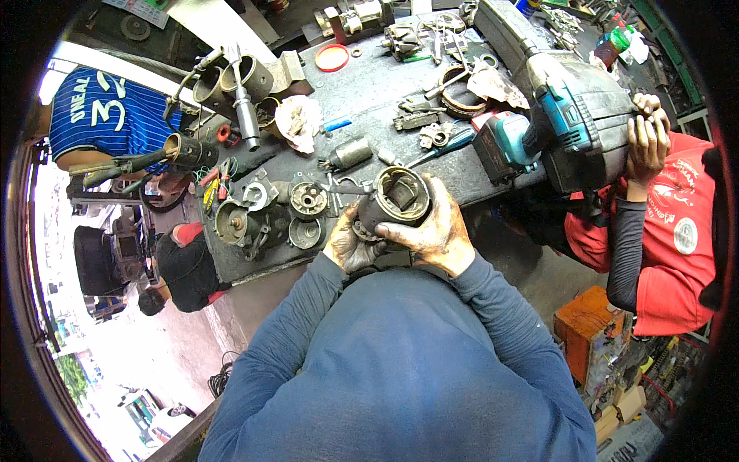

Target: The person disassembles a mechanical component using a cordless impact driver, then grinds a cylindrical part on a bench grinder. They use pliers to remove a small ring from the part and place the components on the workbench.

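My left hand [348,240] and my right hand [435,231] both grip a greasy cylindrical metal housing [395,202], its open top toward me. My left fingers wrap round its lower left side; my right thumb lies across its front. Just left of it, a round flanged part [308,200], a metal cup [305,232] and a larger dismantled motor part [232,225] lie on the dark bench [339,100]. A metal rod reaches toward the housing's left edge; whether it touches is unclear. Above lie a small cylinder [354,152] and a blue-handled screwdriver [454,142].
A co-worker in red [670,254] at right has hands on a large black case [585,162] beside a cordless tool [558,100]. Two other people [108,115] are at left, one crouched [185,269]. An orange box [585,323] stands on the floor. Tools and parts crowd the bench back.
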`<control>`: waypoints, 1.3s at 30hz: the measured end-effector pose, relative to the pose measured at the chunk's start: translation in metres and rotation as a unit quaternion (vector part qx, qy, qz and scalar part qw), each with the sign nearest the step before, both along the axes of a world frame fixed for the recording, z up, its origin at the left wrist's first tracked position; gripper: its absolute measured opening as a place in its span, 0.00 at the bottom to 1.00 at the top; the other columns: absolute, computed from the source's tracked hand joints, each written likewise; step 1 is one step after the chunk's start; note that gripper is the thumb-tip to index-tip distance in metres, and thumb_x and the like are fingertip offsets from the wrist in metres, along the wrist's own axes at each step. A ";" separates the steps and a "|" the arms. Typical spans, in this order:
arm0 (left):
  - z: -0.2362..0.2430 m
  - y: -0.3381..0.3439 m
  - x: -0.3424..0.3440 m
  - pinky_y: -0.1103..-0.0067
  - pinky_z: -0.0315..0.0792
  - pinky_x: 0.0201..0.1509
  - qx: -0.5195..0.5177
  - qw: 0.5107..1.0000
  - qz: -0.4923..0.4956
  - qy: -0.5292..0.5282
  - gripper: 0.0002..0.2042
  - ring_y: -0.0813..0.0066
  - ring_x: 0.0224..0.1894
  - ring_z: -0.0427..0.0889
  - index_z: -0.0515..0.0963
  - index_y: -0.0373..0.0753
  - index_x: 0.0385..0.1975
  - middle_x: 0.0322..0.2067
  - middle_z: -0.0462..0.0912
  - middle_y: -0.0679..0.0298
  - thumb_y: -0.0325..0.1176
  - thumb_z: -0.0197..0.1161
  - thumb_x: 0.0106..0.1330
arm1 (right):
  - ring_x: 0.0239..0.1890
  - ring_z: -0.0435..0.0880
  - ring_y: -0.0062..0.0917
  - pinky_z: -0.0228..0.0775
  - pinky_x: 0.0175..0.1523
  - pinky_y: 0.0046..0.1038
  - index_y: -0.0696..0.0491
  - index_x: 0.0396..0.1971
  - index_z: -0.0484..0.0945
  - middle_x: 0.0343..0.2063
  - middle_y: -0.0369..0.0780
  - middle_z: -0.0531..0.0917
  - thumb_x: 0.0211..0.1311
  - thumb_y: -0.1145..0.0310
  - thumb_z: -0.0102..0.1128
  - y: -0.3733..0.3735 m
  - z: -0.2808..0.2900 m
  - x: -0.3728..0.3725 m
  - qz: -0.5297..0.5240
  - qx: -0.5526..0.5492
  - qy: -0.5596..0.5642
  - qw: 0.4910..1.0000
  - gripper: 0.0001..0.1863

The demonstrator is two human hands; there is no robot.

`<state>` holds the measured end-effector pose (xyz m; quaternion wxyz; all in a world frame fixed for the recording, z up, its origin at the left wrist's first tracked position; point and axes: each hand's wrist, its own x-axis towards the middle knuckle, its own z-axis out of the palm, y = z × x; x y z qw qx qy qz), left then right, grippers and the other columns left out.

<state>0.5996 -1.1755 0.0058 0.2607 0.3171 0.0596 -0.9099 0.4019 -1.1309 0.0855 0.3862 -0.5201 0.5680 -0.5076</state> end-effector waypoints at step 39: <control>0.052 -0.028 -0.020 0.67 0.74 0.61 -0.681 0.363 -0.250 -0.585 0.46 0.52 0.56 0.79 0.67 0.31 0.63 0.54 0.78 0.47 0.48 0.79 0.44 | 0.33 0.79 0.17 0.70 0.38 0.20 0.60 0.56 0.76 0.36 0.35 0.83 0.63 0.65 0.68 0.100 -0.117 -0.064 -0.095 0.329 -0.136 0.930 0.24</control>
